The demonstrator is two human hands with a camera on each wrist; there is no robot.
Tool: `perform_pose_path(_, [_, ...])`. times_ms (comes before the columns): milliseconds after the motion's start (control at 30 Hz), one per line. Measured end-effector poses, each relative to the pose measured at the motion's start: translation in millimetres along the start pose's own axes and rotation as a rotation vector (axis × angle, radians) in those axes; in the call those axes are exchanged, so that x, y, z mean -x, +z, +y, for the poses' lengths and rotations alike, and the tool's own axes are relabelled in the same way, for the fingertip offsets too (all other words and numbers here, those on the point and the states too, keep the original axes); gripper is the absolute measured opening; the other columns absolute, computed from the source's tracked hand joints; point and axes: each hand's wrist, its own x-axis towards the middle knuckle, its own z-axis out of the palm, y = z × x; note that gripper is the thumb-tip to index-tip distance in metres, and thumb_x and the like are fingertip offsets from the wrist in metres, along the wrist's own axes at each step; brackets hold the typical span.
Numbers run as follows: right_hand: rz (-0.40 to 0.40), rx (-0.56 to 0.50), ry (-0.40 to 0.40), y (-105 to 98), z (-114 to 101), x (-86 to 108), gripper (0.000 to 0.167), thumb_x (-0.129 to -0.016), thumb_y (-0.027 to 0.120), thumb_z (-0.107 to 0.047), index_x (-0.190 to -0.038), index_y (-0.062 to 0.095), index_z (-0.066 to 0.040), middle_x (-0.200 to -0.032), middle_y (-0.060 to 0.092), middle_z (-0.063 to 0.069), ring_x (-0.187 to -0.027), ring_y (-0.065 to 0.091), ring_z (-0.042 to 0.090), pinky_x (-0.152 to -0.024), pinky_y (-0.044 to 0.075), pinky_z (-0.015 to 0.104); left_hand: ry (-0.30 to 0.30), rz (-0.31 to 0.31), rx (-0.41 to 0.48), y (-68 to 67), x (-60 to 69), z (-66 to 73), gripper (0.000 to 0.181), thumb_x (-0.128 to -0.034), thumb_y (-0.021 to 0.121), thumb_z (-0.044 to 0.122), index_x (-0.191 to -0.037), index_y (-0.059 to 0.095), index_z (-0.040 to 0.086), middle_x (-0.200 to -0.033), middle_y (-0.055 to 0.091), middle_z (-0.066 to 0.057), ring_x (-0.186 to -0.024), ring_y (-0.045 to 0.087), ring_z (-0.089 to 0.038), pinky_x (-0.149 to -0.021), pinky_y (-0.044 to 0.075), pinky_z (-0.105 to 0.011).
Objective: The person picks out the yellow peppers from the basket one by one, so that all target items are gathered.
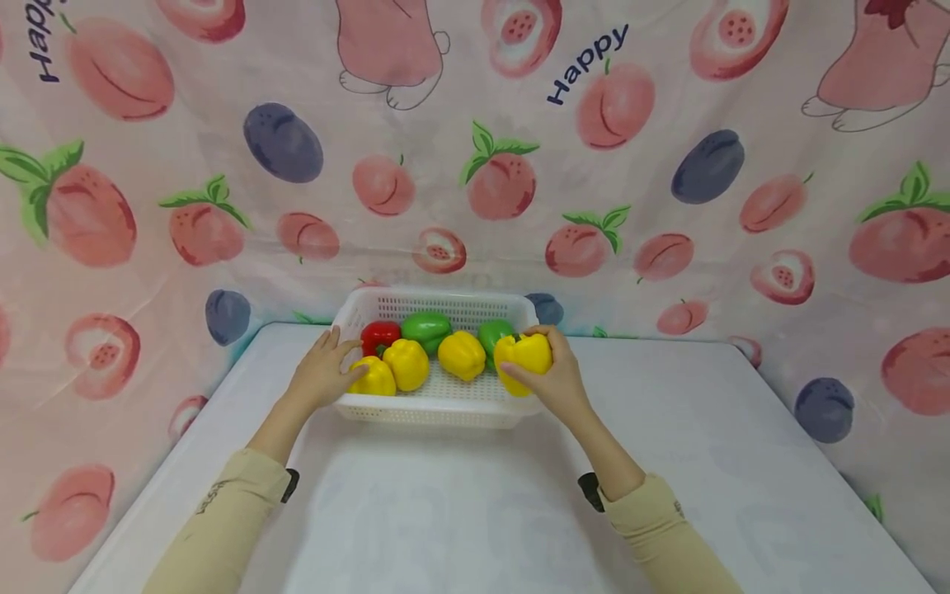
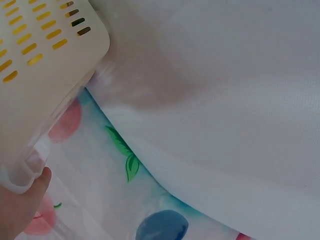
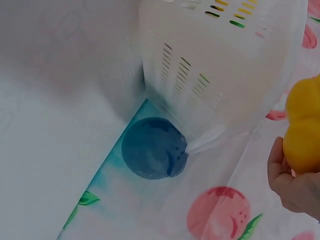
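Note:
A white slotted plastic basket [image 1: 430,412] stands at the back of the table with bell peppers in it. At its right end my right hand [image 1: 560,375] grips a yellow bell pepper [image 1: 529,353] between thumb and fingers; the right wrist view also shows this pepper [image 3: 304,125] in the hand [image 3: 295,192]. My left hand [image 1: 322,371] holds the basket's left rim, its thumb over a yellow bell pepper [image 1: 377,379]. In the left wrist view a finger of the left hand [image 2: 25,210] lies against the rim [image 2: 15,182].
Inside the basket are a red bell pepper [image 1: 380,335], two more yellow ones [image 1: 406,365] [image 1: 462,355] and two green ones [image 1: 426,332] [image 1: 493,337]. A white table [image 1: 445,503] supports the basket. Behind hangs a fruit-printed cloth [image 1: 445,132].

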Motion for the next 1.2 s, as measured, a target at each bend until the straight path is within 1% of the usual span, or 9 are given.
perform_pose_path(133, [0.000, 0.044, -0.012, -3, 2, 0.7, 0.058, -0.077, 0.077, -0.021, -0.124, 0.046, -0.009, -0.129, 0.046, 0.010, -0.113, 0.044, 0.028, -0.099, 0.044, 0.045, -0.001, 0.005, -0.009, 0.8, -0.2, -1.4, 0.061, -0.0929, 0.050, 0.042, -0.139, 0.043, 0.004, -0.154, 0.012, -0.029, -0.141, 0.010, -0.048, -0.111, 0.015, -0.065])
perform_pose_path(233, [0.005, 0.063, -0.018, -7, 5, 0.6, 0.057, -0.077, 0.077, -0.020, -0.124, 0.047, -0.010, -0.129, 0.045, 0.009, -0.114, 0.040, 0.027, -0.097, 0.042, 0.045, 0.001, 0.010, -0.007, 0.4, -0.5, -0.3, 0.060, -0.0923, 0.051, 0.043, -0.138, 0.045, 0.004, -0.154, 0.013, -0.029, -0.141, 0.011, -0.048, -0.111, 0.015, -0.066])
perform_pose_path(333, [0.006, 0.070, -0.012, -11, 8, 0.0, 0.056, -0.078, 0.076, -0.020, -0.124, 0.046, -0.010, -0.129, 0.044, 0.010, -0.116, 0.037, 0.029, -0.096, 0.042, 0.045, 0.003, 0.012, -0.007, 0.1, -1.1, 0.5, 0.060, -0.0923, 0.051, 0.043, -0.137, 0.046, 0.004, -0.154, 0.013, -0.029, -0.142, 0.011, -0.047, -0.111, 0.015, -0.065])
perform_pose_path(433, [-0.002, 0.095, 0.012, -14, 11, -0.8, 0.056, -0.080, 0.074, -0.022, -0.125, 0.043, -0.009, -0.131, 0.042, 0.012, -0.117, 0.035, 0.030, -0.095, 0.044, 0.046, 0.001, 0.011, -0.007, 0.3, -1.2, 0.8, 0.059, -0.0927, 0.050, 0.043, -0.137, 0.046, 0.004, -0.154, 0.013, -0.029, -0.142, 0.010, -0.047, -0.111, 0.014, -0.065])
perform_pose_path(633, [0.008, 0.109, 0.054, -19, 15, -2.6, 0.056, -0.084, 0.071, -0.025, -0.127, 0.039, -0.007, -0.132, 0.040, 0.015, -0.114, 0.037, 0.031, -0.091, 0.047, 0.044, -0.009, 0.007, -0.007, 0.7, 1.4, 0.9, 0.058, -0.0930, 0.050, 0.042, -0.137, 0.046, 0.003, -0.154, 0.013, -0.029, -0.141, 0.010, -0.048, -0.111, 0.014, -0.065])
perform_pose_path(800, [0.011, 0.147, 0.041, -25, 18, -4.0, 0.055, -0.086, 0.069, -0.024, -0.127, 0.038, -0.005, -0.129, 0.040, 0.018, -0.112, 0.038, 0.032, -0.088, 0.047, 0.041, -0.014, 0.003, 0.003, 2.1, 1.2, 0.5, 0.058, -0.0933, 0.051, 0.040, -0.138, 0.045, 0.003, -0.154, 0.012, -0.028, -0.142, 0.009, -0.047, -0.111, 0.014, -0.065])
perform_pose_path(1000, [0.017, 0.193, 0.041, -34, 22, -4.3, 0.052, -0.085, 0.067, -0.016, -0.126, 0.038, -0.002, -0.128, 0.039, 0.020, -0.110, 0.040, 0.033, -0.088, 0.047, 0.044, -0.014, 0.006, 0.005, 1.2, 1.5, 1.9, 0.058, -0.0929, 0.051, 0.040, -0.138, 0.045, 0.004, -0.154, 0.013, -0.028, -0.142, 0.010, -0.047, -0.111, 0.014, -0.065])
perform_pose_path(1200, [0.018, 0.227, 0.036, -48, 24, -6.5, 0.049, -0.086, 0.062, -0.014, -0.126, 0.037, 0.000, -0.124, 0.040, 0.022, -0.110, 0.037, 0.035, -0.086, 0.046, 0.045, -0.013, 0.004, 0.011, 1.1, 1.1, 2.2, 0.058, -0.0927, 0.052, 0.040, -0.138, 0.045, 0.004, -0.154, 0.013, -0.028, -0.142, 0.009, -0.047, -0.111, 0.015, -0.066])
